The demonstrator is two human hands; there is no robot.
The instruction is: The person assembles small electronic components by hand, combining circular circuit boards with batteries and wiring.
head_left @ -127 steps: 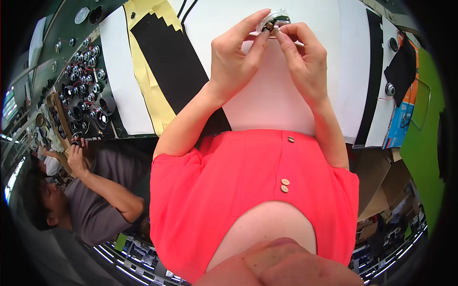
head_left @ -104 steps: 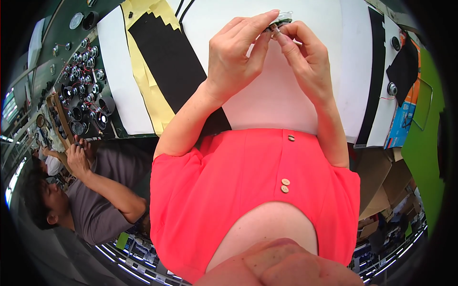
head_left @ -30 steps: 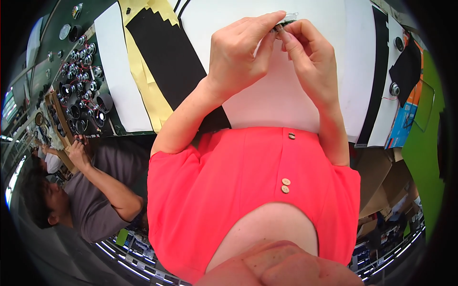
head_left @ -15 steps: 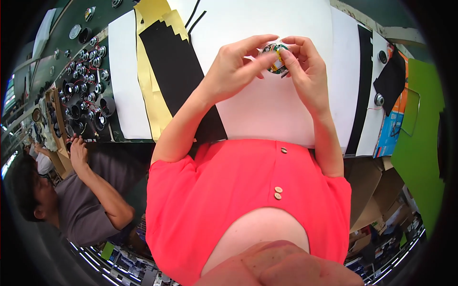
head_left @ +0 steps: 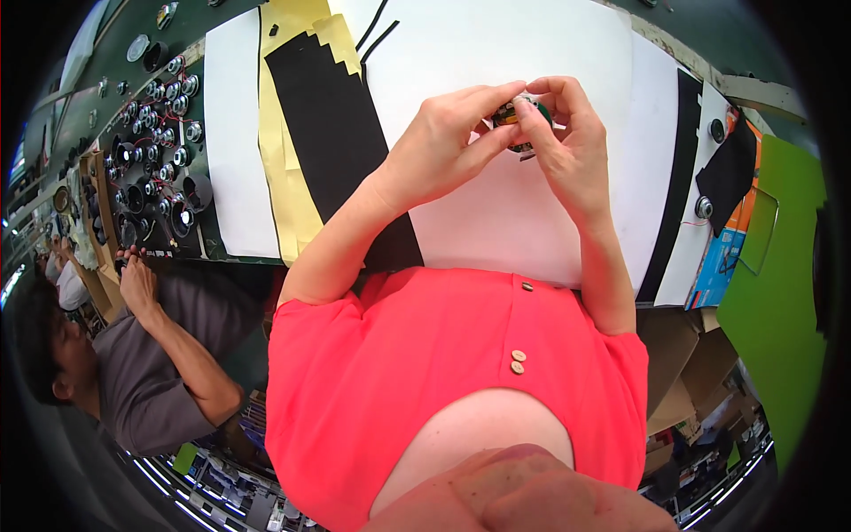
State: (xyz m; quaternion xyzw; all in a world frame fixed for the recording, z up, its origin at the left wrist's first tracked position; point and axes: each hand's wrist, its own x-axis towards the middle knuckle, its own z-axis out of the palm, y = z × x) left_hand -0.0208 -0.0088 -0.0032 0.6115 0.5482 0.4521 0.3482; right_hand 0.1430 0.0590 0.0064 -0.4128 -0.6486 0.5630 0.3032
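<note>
Green showed on the small electronic part (head_left: pixel 506 115) that the left hand (head_left: pixel 450 133) and the right hand (head_left: pixel 572 146) both grasped in a pinch, over the white sheet (head_left: pixel 496 217)

A dark green table (head_left: pixel 193 28) carries a large white sheet (head_left: pixel 496 53) across its middle. To the left lie a black sheet (head_left: pixel 330 142) over yellow paper (head_left: pixel 282 155), a narrower white sheet (head_left: pixel 234 133) and many small speakers (head_left: pixel 165 137). At right lie a long black strip (head_left: pixel 675 186) and a lone speaker (head_left: pixel 704 207).
</note>
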